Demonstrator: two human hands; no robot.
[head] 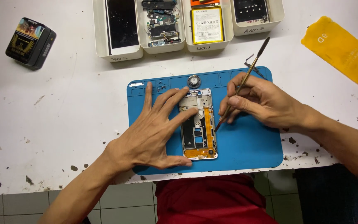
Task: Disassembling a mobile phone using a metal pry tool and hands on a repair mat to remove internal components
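The phone frame (pixel 199 124) is lying face-up on the blue mat (pixel 245 145), which is sitting at the front edge of the white bench (pixel 63 103). The left hand (pixel 154 130) is spreading flat and open over the frame's left side, fingers fanned and a fingertip pressing near its middle, apparently pinning it so it cannot slide. The right hand (pixel 262 101) is closing around a thin metal spudger (pixel 241 85) in a pencil-like grip, angling it down so the tip is touching the frame's right edge beside the orange flex strip; the low angle seems meant for prying. A small round speaker part (pixel 194 81) is resting just above the frame on the mat. Beyond the mat, four white trays (pixel 121 52) are holding the removed pieces apart: a screen, circuit boards, a yellow battery (pixel 206 25), a dark cover. A yellow sheet (pixel 340 49) is lying right of the mat, a black box (pixel 30 41) well to its left.
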